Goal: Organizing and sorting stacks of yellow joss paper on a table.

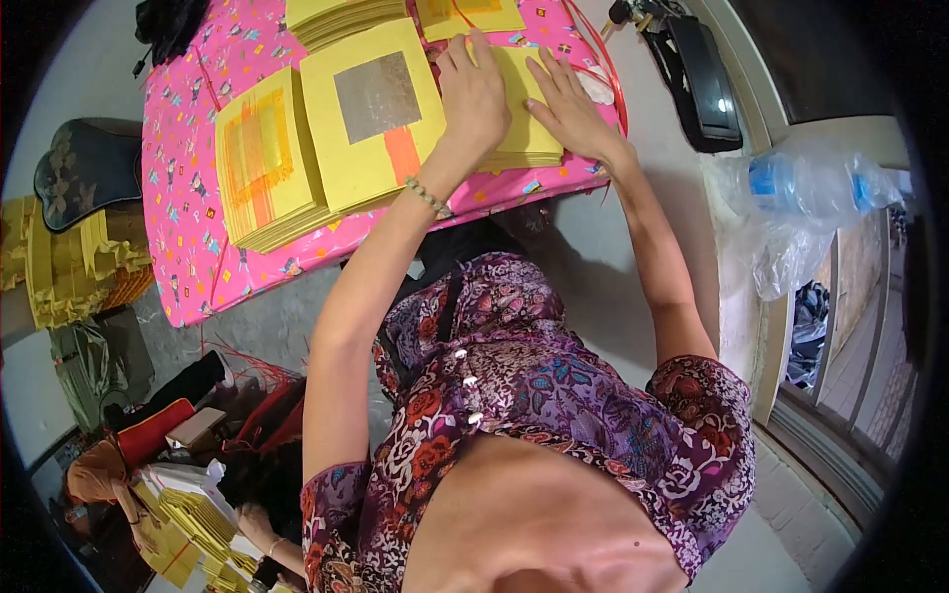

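My left hand (476, 97), a beaded bracelet on its wrist, lies with fingers stretched over the left part of a stack of yellow paper sheets (522, 144). My right hand (575, 107) rests on the right side of that same stack, its fingers out and thumb apart. Directly left of them sits a thicker yellow paper stack (321, 79), its top sheet bearing a silver square and an orange strip. Further left is another yellow paper stack (259, 148) with an orange-gold patch. Behind these, more yellow paper (346, 22) is piled.
A pink patterned cloth (183, 237) covers the table, and red plastic string (611, 59) runs along its right edge. A dark chair back (89, 173) stands left. At lower left, other people's hands (146, 534) handle yellow paper bundles. Plastic bottles in a bag (806, 188) hang at right.
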`<state>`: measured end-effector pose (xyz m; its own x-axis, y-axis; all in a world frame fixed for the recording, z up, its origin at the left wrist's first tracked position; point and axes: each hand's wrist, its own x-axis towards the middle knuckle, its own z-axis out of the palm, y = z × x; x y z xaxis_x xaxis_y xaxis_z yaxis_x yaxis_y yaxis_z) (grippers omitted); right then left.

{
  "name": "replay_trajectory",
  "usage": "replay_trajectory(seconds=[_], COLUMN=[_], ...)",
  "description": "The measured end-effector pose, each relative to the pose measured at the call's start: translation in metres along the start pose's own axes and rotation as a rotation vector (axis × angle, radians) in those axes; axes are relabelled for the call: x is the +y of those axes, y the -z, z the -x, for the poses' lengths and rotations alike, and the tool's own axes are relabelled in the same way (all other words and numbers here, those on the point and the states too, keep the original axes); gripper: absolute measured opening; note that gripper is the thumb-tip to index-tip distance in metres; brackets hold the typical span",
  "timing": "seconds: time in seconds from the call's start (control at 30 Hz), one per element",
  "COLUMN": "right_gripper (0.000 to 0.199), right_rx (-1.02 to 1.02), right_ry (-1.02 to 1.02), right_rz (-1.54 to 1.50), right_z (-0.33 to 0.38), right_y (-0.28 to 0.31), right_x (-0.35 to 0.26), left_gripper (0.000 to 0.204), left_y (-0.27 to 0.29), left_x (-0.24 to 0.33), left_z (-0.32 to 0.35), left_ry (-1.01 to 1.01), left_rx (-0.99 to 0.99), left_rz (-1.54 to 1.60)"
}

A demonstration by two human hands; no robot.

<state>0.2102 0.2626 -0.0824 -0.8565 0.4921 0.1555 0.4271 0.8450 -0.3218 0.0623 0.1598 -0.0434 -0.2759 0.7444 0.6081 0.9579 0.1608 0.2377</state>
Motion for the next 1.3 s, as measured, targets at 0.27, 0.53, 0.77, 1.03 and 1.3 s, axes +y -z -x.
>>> replay_trajectory(seconds=[0.27,0.53,0.77,1.03,1.3], right_gripper=[0.059,0.045,0.043,0.044,0.039], right_rx=[0.038,0.159,0.015,-0.011,-0.021], right_ry=[0.062,0.219,0.516,0.554,0.607], right_rz=[-0.02,-0.35,-0.155,-0.131,-0.19], right_z=[-0.007,-0.021,-0.018,-0.019,-0.025], right_y=[0.016,0.07,0.047,0.034,0.035], right_x=[-0.006,-0.077,-0.118,-0.12,-0.113], left_gripper=[0.03,0.029,0.039,0.039,0.037], left_y=[0.085,0.143,0.149,0.139,0.135], left_x=[-0.041,-0.075,-0.074,-0.081,-0.088], left_z=[0.027,0.077,0.094,0.105,0.109], left_ry=[0.176,0.252,0.209,0.207,0.15], left_rx=[-0.061,-0.189,-0.297,-0.28,-0.223], left_rz=[0.481,0.402,0.296,0.273,0.295])
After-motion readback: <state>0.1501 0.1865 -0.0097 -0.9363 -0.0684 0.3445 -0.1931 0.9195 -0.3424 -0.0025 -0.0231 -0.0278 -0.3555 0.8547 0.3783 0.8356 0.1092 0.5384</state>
